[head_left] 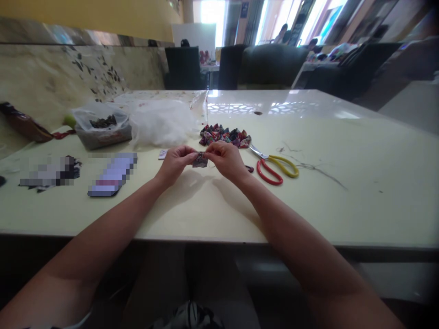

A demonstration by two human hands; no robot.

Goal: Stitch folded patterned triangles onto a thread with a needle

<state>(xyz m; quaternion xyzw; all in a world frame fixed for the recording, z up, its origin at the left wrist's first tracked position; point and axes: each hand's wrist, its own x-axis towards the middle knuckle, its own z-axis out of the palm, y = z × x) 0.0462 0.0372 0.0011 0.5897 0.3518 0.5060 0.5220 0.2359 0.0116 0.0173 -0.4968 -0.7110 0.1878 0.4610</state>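
Observation:
Between my two hands, just above the table, is a small dark patterned piece of fabric [199,161]. My left hand [176,162] pinches its left side, thumb and fingers closed. At its upper right edge, my right hand [224,157] grips it with the fingertips. A thin thread seems to hang beside the fabric; whether a needle is there I cannot make out. Right behind my hands lies a heap of colourful folded fabric pieces [224,136]. Scissors [274,167] with one red and one yellow handle rest to the right, their blades pointing toward the heap.
A bag of white stuffing [163,121] and a plastic-lined container [103,132] stand at the back left. Nearer are a blurred-out phone [115,176] and a pile of fabric scraps [51,173]. Loose threads [315,169] lie right. Chairs [274,66] and people are beyond the table.

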